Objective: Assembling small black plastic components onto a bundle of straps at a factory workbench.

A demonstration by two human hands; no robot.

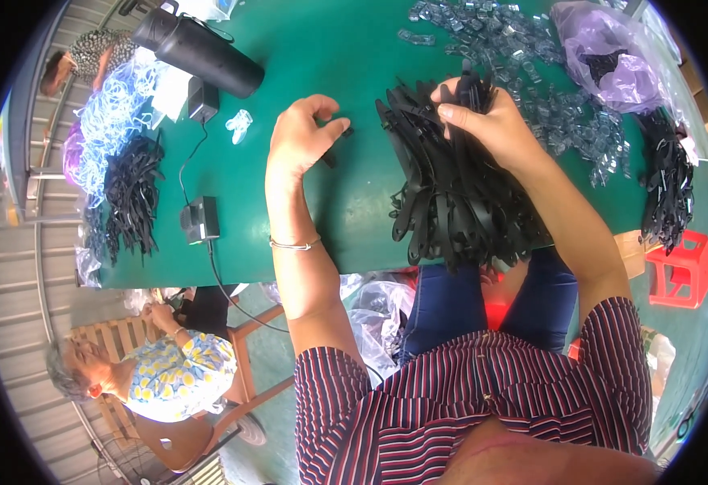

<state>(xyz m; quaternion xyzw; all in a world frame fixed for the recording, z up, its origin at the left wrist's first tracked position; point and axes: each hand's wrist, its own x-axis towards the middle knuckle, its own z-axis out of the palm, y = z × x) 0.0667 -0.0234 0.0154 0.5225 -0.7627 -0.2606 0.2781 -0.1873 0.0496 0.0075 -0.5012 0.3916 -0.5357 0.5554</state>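
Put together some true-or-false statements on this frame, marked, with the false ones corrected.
1. The right hand touches the black straps. True.
2. The left hand is buried in that same pile. False: the left hand is over the green table, apart from the pile.
3. A bracelet circles the left forearm. True.
4. The purple bag is at the table's near left. False: the purple bag is at the far right.
5. A red stool stands off to the right. True.

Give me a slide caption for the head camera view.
Right hand on a heap of flat black straps, left hand over a green tabletop.
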